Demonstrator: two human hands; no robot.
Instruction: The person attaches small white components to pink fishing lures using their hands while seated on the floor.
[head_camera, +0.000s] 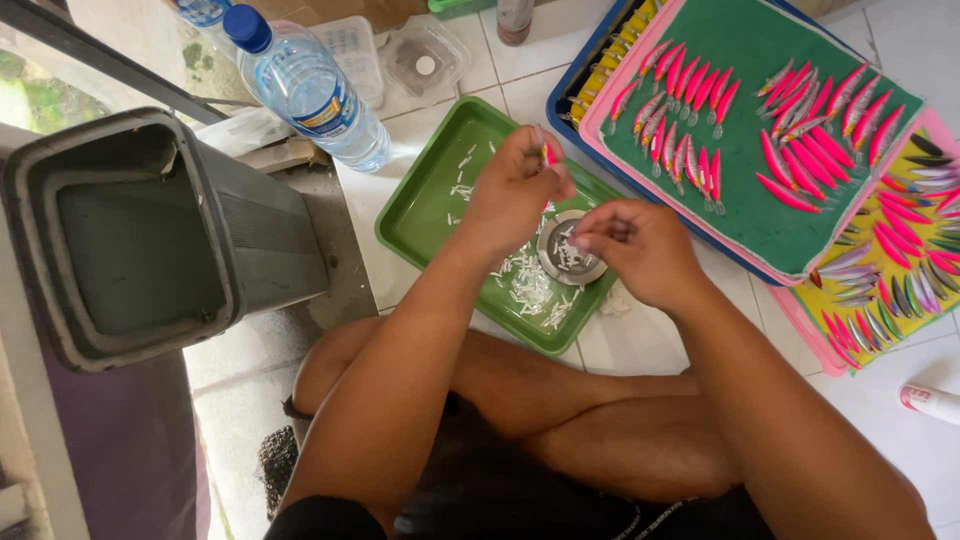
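Right now the pink lure (546, 155) sits pinched in the left hand (515, 190), fingers closed round it, held just above the green tray (420, 205); only a sliver of pink shows, rest hidden by the fist. Right hand (640, 250) is curled, thumb & forefinger tips nipped together over the small round metal dish (570, 255). Prob. a tiny pale piece between them, but too small to tell.

To do this bit well, I'd judge: keep both hands low over the tray so a dropped bit lands among the loose white pieces (530, 290), not on the tiled floor. Take one piece at a time from the dish. Steady the lure w/ the left, bring the right to it.

Further out: foam boards of finished pink lures (790, 160) to the right, water bottle (310, 90) & grey bin (140, 235) to the left.
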